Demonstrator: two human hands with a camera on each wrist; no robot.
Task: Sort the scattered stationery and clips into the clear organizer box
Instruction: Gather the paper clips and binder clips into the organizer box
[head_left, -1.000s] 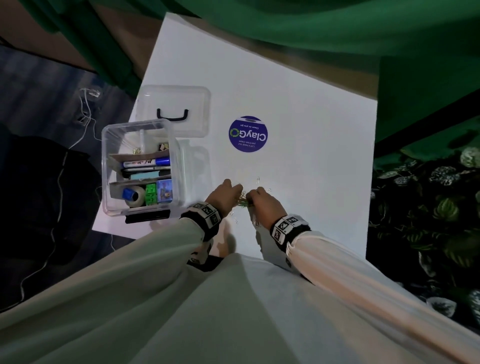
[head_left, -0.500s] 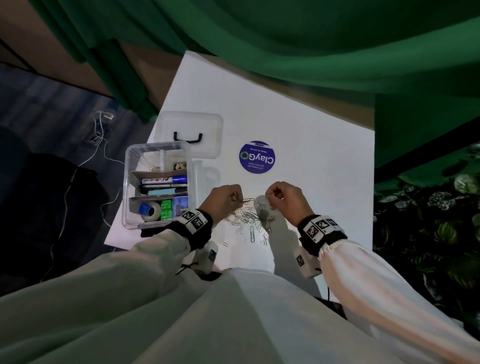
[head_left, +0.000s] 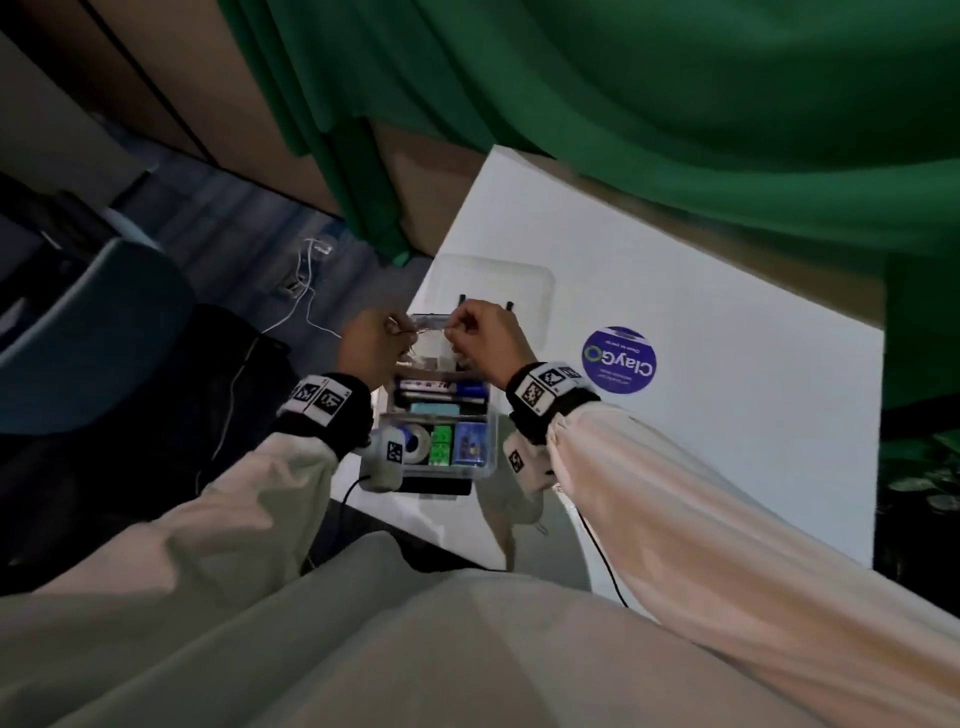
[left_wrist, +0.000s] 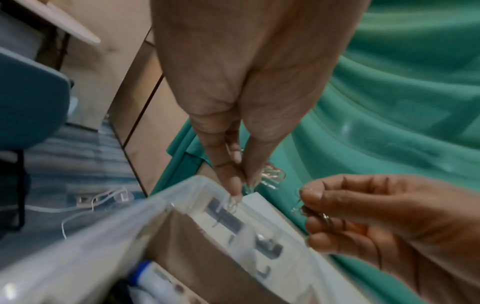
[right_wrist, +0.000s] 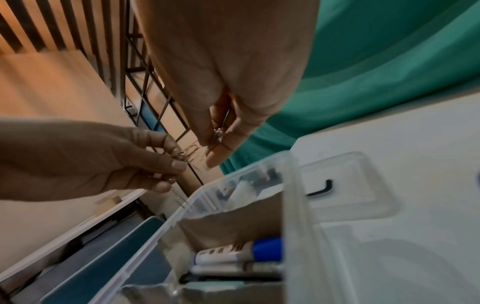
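The clear organizer box (head_left: 493, 441) stands at the white table's left edge, with markers (head_left: 441, 387), tape and green items in its near compartments. Both hands hover over its far compartment. My left hand (head_left: 387, 332) pinches a bunch of metal paper clips (left_wrist: 272, 176) between thumb and fingers just above the box rim (left_wrist: 182, 191). My right hand (head_left: 457, 332) pinches more paper clips (right_wrist: 218, 133) close beside it. In the right wrist view, clips (right_wrist: 182, 154) hang from the left hand's fingertips above the rim (right_wrist: 291, 195). The far compartment's floor is mostly hidden by the hands.
The box's clear lid (head_left: 519, 275) with a black handle lies flat just behind the box. A round purple sticker (head_left: 618, 361) is on the table (head_left: 727, 415) to the right. Green cloth (head_left: 675, 130) hangs behind. Left of the box the table ends above the floor and a white cable (head_left: 306, 291).
Both hands have lifted off the table, where loose clips lay, and moved up and left to above the box's far compartment, carrying clips. The head view has swung left.
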